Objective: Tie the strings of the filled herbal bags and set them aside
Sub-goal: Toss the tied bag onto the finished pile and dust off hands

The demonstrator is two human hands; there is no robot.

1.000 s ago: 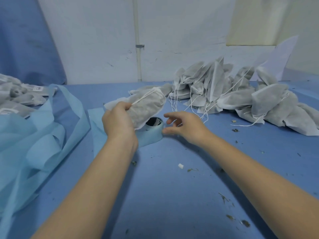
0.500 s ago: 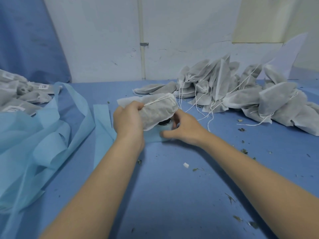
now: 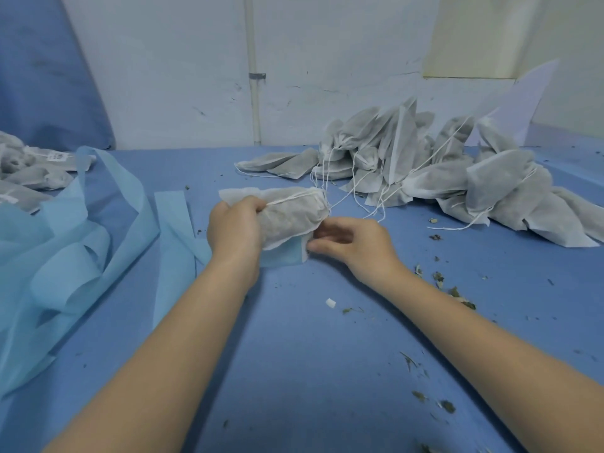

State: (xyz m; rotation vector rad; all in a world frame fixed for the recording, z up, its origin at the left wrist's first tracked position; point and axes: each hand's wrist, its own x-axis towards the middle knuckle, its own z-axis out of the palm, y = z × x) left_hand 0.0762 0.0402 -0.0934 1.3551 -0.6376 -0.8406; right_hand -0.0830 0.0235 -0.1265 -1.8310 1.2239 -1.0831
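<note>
1. head view: filled herbal bag (image 3: 287,217), mid-table, soft, light, pliable; hold by its gathered neck.
2. left hand (image 3: 233,230) grips neck and string (image 3: 287,199).
3. right hand (image 3: 353,241) pinches the bag's lower corner.
4. untied pile (image 3: 457,178) at far right edge.

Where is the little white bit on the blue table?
In the head view, the little white bit lies on the blue table near the middle, between the two forearms, just below the right hand and beside some herb crumbs.
</note>
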